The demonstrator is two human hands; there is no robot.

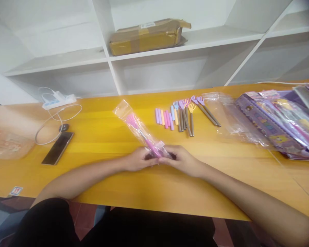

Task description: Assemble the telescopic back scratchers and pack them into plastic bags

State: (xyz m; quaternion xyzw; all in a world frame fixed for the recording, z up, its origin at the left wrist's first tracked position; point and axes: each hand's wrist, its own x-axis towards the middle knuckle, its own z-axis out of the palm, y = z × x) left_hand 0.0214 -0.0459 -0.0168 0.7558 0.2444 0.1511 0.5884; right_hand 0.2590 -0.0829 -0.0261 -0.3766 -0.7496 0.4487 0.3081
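Observation:
A pink back scratcher [151,145] lies inside a clear plastic sleeve [123,109], its claw end pointing away to the upper left. My left hand [138,159] grips the near end of the sleeve from the left. From the right, my right hand [182,160] pinches the same end, with the thumbs close together. Beyond my hands lie several coloured handle pieces [166,118] in a row. Next to them are several claw heads on dark metal rods [192,123], in blue, purple, pink and yellow.
Clear bags [229,113] lie beside a purple box [270,127] of packaged items at the right. A phone [57,148], a cable and a power strip [59,100] are at the left. Behind stands a white shelf [195,41] with a taped cardboard box [146,37].

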